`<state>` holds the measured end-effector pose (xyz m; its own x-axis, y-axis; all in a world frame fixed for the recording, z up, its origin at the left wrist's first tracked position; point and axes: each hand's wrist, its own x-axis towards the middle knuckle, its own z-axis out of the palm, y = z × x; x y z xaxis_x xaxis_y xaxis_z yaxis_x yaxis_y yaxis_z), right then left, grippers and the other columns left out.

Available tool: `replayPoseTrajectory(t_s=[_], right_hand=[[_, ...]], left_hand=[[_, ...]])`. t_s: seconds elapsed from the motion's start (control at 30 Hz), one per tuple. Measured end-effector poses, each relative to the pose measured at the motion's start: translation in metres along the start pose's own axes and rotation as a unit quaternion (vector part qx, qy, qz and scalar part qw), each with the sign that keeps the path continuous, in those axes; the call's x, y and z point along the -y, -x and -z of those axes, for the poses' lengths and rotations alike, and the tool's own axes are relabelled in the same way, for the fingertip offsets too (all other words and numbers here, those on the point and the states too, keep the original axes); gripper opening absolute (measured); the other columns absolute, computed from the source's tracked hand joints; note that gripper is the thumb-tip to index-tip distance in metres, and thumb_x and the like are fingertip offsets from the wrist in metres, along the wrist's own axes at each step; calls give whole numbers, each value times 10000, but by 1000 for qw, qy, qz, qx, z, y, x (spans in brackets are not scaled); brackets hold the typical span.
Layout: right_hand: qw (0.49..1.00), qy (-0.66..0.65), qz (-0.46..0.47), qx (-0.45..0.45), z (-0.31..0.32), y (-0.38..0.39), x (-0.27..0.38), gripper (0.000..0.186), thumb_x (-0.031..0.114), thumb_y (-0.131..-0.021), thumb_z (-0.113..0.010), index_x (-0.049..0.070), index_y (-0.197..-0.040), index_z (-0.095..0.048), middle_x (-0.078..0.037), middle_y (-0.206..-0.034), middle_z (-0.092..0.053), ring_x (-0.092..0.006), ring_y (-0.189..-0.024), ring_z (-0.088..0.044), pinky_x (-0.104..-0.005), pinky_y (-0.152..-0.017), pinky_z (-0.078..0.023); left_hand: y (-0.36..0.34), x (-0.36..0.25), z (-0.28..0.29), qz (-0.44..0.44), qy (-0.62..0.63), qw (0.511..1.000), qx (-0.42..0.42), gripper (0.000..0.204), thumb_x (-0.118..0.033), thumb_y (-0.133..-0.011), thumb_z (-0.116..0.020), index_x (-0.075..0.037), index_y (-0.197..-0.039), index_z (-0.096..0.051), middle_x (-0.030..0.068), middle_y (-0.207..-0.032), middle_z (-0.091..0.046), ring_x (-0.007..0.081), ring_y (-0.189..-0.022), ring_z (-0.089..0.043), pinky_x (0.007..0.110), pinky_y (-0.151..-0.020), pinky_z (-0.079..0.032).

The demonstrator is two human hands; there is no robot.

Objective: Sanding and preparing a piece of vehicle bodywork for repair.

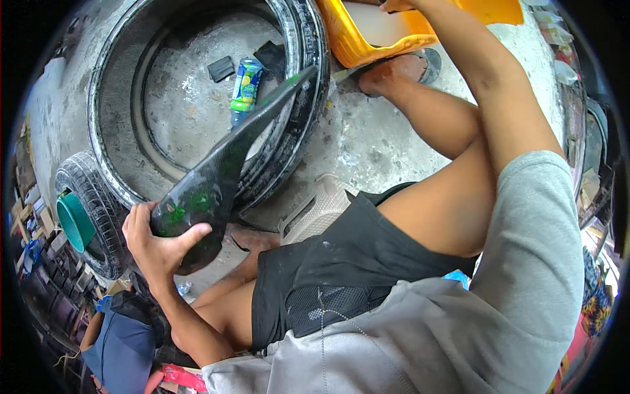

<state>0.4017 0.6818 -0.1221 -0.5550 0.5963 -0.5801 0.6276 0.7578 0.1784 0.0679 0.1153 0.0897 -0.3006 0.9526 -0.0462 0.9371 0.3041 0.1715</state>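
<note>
Fingers of left hand clasping dark green-flecked piece; right hand at yellow tub, grip unclear.

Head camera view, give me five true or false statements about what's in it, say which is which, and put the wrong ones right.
1. The left hand holds a dark, pointed piece with green patches. True.
2. The right hand grasps that piece as well. False: it shows over the yellow container, partly cut off by the picture's top edge.
3. A blue-and-green bottle shows inside the opening of the large dark ring. True.
4. The person's shirt is bright red. False: it is gray.
5. The green tub is beside the yellow container. False: it is at the small treaded tire, on the picture's left.
</note>
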Motion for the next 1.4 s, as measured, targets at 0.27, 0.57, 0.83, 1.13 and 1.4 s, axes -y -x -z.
replayPoseTrajectory(t_s=[0.27,0.57,0.83,1.13,1.4], right_hand=[[986,-156,11,-65,-10,-39,20,362,414,-879,-753,107,-1066,-803,-185,-945,-788,-357,-873,-752,-473,-784,-598],[783,-362,-49,-504,91,75,83,363,380,-927,-714,23,-986,-747,-214,-959,-768,-392,-891,-740,-479,-797,-576],[780,-307,-51,-543,20,186,219,387,458,-941,-749,73,-977,-757,-249,-927,-644,-428,-918,-637,-528,-807,-512],[765,-285,-21,-577,35,205,279,278,348,-912,-800,103,-851,-683,-136,-850,-536,-345,-804,-527,-477,-690,-435],[734,-283,10,-618,26,224,299,255,331,-868,-837,125,-836,-689,-128,-828,-538,-330,-817,-535,-467,-712,-433]], left_hand=[[-22,-10,-12,147,239,941,188,780,-510,-528,-1003,40,-956,-652,112,-788,-604,223,-764,-605,379,-748,-516],[-1,-28,-41,98,166,980,39,963,-559,-665,-933,-26,-1403,-618,180,-1149,-665,384,-1112,-633,473,-1023,-464],[14,-57,-34,75,-19,995,67,1574,-802,-417,-892,-64,-1667,-282,269,-1611,-423,439,-1513,-386,744,-1189,-249],[13,-47,-55,44,60,997,-17,1448,-748,-416,-922,-14,-1572,-453,231,-1399,-602,409,-1324,-553,585,-1133,-373],[16,-57,-48,25,24,999,-13,1512,-852,-398,-862,-91,-1625,-412,221,-1491,-521,435,-1382,-494,606,-1164,-338]])
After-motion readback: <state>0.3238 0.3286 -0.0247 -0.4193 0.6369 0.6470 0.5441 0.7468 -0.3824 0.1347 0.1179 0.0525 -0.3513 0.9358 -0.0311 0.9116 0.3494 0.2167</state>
